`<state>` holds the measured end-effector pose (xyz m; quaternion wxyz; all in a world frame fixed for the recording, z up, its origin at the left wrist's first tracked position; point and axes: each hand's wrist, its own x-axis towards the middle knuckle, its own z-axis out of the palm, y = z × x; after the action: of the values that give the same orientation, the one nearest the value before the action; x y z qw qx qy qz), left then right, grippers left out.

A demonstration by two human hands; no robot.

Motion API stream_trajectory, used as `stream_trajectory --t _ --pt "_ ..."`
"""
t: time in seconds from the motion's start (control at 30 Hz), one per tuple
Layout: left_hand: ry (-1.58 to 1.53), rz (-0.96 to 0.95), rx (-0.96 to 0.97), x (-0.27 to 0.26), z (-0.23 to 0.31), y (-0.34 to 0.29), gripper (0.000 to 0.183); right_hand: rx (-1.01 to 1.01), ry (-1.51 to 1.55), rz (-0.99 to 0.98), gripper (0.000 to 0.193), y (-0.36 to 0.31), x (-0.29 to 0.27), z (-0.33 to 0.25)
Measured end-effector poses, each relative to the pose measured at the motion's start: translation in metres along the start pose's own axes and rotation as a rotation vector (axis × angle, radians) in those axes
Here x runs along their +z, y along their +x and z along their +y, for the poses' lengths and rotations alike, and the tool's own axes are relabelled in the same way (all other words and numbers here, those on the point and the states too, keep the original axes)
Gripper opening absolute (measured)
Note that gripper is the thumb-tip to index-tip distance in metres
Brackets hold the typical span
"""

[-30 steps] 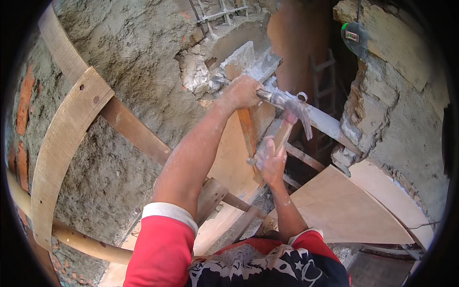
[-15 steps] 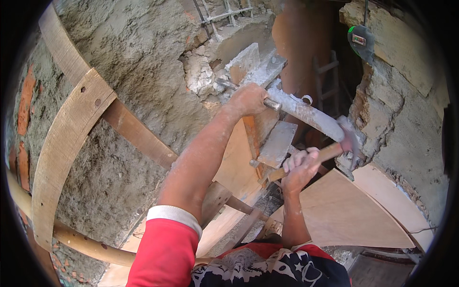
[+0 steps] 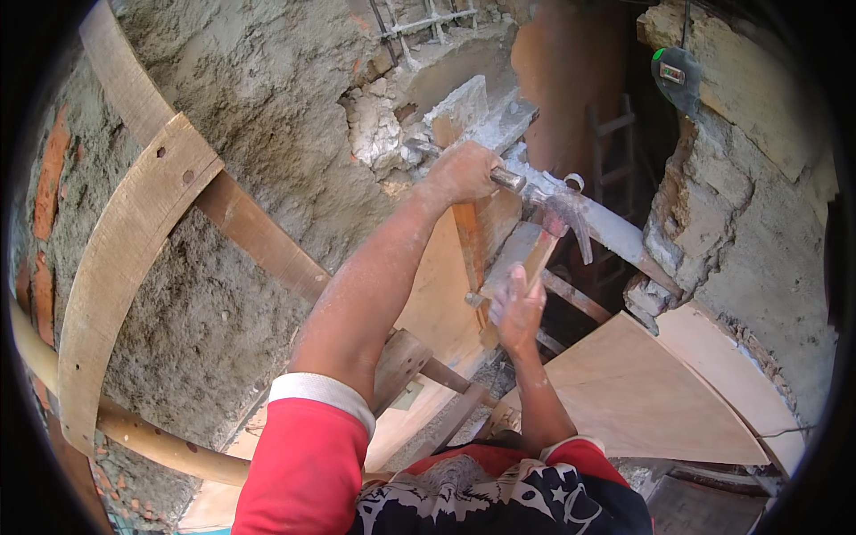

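Note:
My left hand (image 3: 465,171) is wrapped round a steel chisel (image 3: 508,180), whose far end points left at broken white masonry (image 3: 374,134). The chisel's butt sticks out to the right of my fist. In my right hand (image 3: 519,310) is a claw hammer (image 3: 559,220) with a wooden handle. Its head is close against the chisel's butt; whether the two touch I cannot tell. Behind the hammer a dusty, pale beam (image 3: 615,239) slants down to the right. Rubble-covered boards (image 3: 499,125) lie just beyond my left hand.
A curved wooden frame (image 3: 134,259) stands at the left before the rough cement wall (image 3: 259,89). Bare rebar (image 3: 432,22) juts out at the top. Plywood sheets (image 3: 642,392) lie at the lower right, below a broken wall edge (image 3: 704,196). A ladder (image 3: 615,143) stands in the dark opening.
The hammer has swung left from beside the broken wall on the right to the chisel's butt. My left hand keeps its hold on the chisel in nearly the same place.

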<state>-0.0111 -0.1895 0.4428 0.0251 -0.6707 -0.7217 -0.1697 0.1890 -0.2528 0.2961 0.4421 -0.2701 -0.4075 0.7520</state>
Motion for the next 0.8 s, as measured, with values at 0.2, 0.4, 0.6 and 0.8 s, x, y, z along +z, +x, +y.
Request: stream_trajectory --t 0.2,0.4,0.6,0.8 --pt "0.072 0.072 0.111 0.013 -0.007 0.002 0.017 -0.318 0.457 0.127 0.021 0.008 0.008 -0.011" --pt "0.033 0.097 -0.073 0.006 0.002 -0.006 0.031 -0.010 -0.031 -0.034 0.027 0.003 -0.022 -0.049" --pt "-0.003 0.751 0.029 -0.025 0.039 0.008 0.038 -0.363 -0.325 -0.103 0.036 -0.005 -0.019 -0.119" --pt "-0.162 1.096 0.010 -0.055 0.010 -0.002 0.038 -0.653 -0.474 -0.220 0.040 -0.018 0.028 -0.190"
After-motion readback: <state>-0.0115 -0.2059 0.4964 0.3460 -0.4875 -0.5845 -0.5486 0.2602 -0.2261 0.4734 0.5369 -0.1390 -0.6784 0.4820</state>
